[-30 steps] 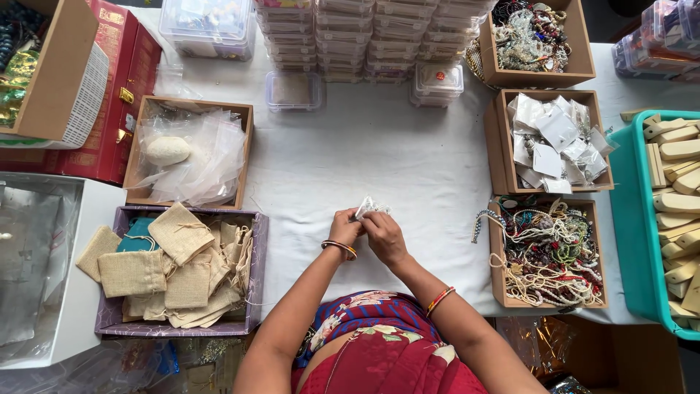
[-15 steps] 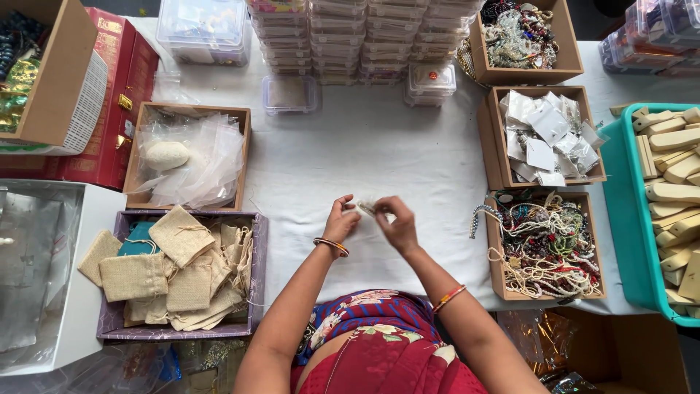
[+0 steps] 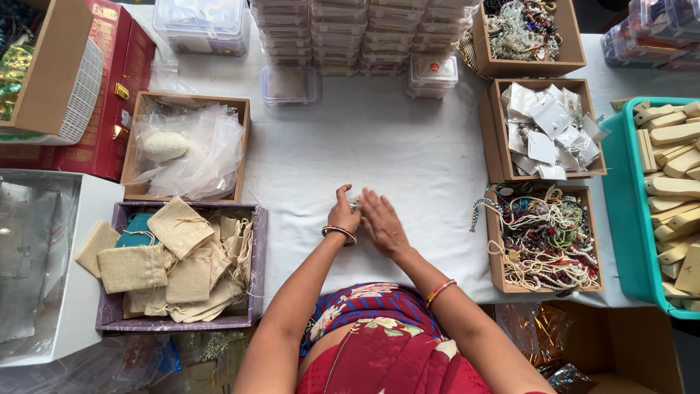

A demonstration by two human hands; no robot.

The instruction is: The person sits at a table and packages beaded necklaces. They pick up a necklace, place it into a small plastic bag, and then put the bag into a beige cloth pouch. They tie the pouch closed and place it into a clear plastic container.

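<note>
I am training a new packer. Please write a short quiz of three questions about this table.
1. True or false: the left hand and right hand meet over the white cloth.
2. What fills the purple tray? A) beige pouches B) wooden pieces C) beads
3. Which container holds the wooden pieces?

Key:
1. True
2. A, the beige pouches
3. The teal bin
</note>
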